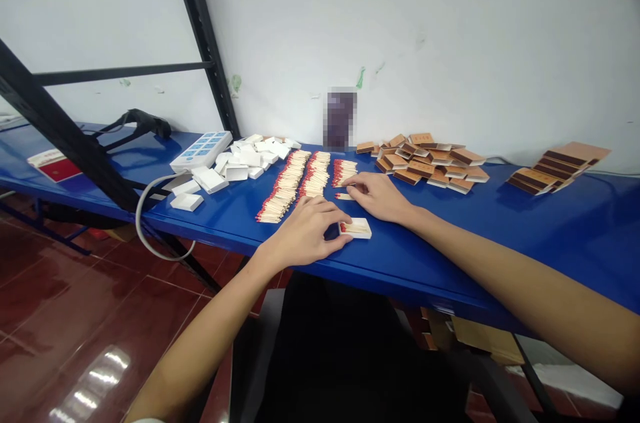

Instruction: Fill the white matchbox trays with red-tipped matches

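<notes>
My left hand (314, 228) grips the left end of a small white matchbox tray (364, 228) between thumb and fingers. A few red-tipped matches (347, 227) lie inside that tray. Just beyond it, my right hand (375, 194) has its fingers bent down to the table at some loose matches (343, 196); its fingertips are pressed close together over them. Farther back is a short row of matches (344, 170), partly behind the right hand. Two longer rows, a middle one (316, 173) and a left one (285, 186), run toward me with red heads to the left.
White empty trays (247, 160) are heaped at the back left beside a white power strip (201, 151) with a grey cable. Brown matchbox sleeves (430, 160) are piled at the back right, with more standing joined farther right (557, 166). A black rack post (205, 36) rises at left.
</notes>
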Action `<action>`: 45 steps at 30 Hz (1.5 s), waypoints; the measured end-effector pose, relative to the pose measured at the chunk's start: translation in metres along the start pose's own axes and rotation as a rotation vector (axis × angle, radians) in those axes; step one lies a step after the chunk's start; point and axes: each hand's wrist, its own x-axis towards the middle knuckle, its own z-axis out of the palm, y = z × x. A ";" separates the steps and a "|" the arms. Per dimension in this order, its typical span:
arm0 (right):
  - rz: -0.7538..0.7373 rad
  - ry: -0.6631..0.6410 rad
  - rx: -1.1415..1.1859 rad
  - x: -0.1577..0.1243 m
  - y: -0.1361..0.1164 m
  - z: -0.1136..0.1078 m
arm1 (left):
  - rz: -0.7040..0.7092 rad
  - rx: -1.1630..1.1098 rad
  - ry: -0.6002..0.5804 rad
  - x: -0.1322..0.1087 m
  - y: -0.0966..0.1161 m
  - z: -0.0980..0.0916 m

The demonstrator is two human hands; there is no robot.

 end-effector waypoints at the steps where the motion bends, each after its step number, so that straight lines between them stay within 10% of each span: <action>1: 0.009 -0.001 -0.014 0.001 0.001 0.001 | -0.001 0.001 0.000 0.000 0.000 0.000; 45: 0.045 0.005 0.046 0.000 0.001 -0.001 | 0.018 0.003 0.012 0.001 -0.001 0.001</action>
